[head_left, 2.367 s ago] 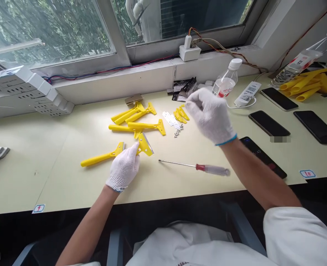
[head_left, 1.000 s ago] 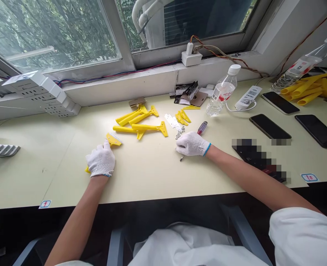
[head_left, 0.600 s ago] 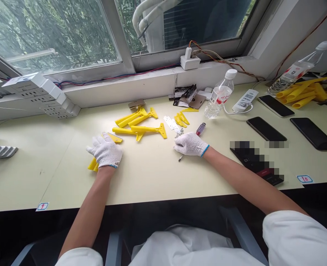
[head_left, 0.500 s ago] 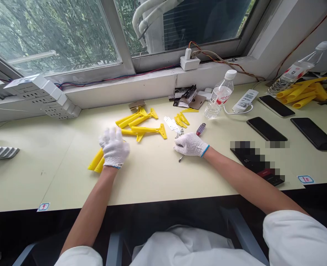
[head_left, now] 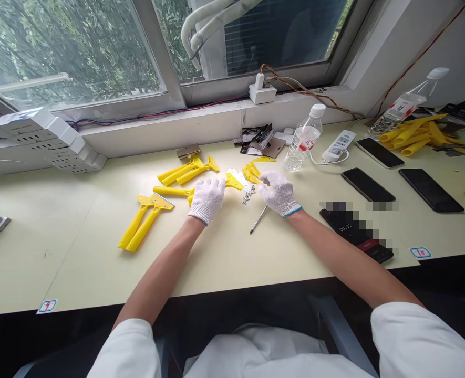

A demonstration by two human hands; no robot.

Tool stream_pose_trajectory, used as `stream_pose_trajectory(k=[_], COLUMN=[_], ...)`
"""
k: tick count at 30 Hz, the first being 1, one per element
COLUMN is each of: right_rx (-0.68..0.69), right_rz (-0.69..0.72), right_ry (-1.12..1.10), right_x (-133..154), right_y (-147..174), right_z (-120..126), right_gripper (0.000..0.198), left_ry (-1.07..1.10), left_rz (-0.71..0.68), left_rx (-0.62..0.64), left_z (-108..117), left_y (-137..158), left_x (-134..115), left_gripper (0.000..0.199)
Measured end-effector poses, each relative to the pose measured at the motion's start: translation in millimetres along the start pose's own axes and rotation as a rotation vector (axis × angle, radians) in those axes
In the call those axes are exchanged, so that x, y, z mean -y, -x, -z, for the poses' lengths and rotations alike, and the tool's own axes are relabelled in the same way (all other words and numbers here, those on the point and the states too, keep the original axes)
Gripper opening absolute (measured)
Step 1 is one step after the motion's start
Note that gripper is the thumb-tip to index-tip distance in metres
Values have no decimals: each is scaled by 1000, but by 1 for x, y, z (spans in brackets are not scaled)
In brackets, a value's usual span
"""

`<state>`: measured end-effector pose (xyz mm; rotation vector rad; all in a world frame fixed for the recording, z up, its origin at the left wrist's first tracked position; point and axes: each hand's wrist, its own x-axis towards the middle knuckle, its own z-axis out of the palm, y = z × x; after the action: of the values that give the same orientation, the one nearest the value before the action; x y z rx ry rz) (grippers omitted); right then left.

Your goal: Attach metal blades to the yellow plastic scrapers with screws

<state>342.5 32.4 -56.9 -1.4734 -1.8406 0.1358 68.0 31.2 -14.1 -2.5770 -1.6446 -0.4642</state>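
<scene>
Left hand [head_left: 207, 198] grasps a scraper [head_left: 232, 182], frame centre; right hand [head_left: 278, 191] pinches at the caps [head_left: 251, 172]; fitting a cap follows, needing alignment.

Daylight is coming through the window [head_left: 70, 52], lighting the table [head_left: 78, 262] evenly and brightly. Shadows are staying soft and faint. Wide-angle distortion is bending the frame edges. A pixelated patch is masking one phone [head_left: 356, 231]. Focus is holding sharp.

A pale yellow tabletop [head_left: 78, 262] runs under a white windowsill [head_left: 169, 123]. Behind it, a grey-framed window [head_left: 153, 58] lets in daylight and shows green trees [head_left: 59, 42]. A white wall [head_left: 433, 47] rises at the tabletop's right rear corner.
</scene>
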Motion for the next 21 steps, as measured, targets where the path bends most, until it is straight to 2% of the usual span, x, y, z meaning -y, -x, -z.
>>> stream_pose_trajectory(k=[2,4,7,10,14,15,19,21], right_rx=[-24,19,124,245,365,355,306,258], right_rz=[-6,3,-18,-63,-49,-36,75,117], right_ry=[55,110,174,207,245,242,125,50], right_x=[-6,-6,2,18,49,57,86,96], right_y=[-4,-9,-21,-40,-66,-71,-85,-90], right_z=[1,2,2,-2,-13,-16,-26,-27], right_gripper=[35,36,30,29,25,24,49,48], left_ry=[232,613,1270,1638,1702,1692,1649,1636], left_rz=[43,95,233,383,498,497,455,440], left_rx=[-110,-133,98,260,297,292,267,258], left_z=[16,32,43,33,10,7,3,4], left_y=[12,28,47,55,55,55,54,53], left_x=[-6,-11,-13,-16,-19,-19,-17,-16], left_gripper=[48,56,56,47,42,40,35,34])
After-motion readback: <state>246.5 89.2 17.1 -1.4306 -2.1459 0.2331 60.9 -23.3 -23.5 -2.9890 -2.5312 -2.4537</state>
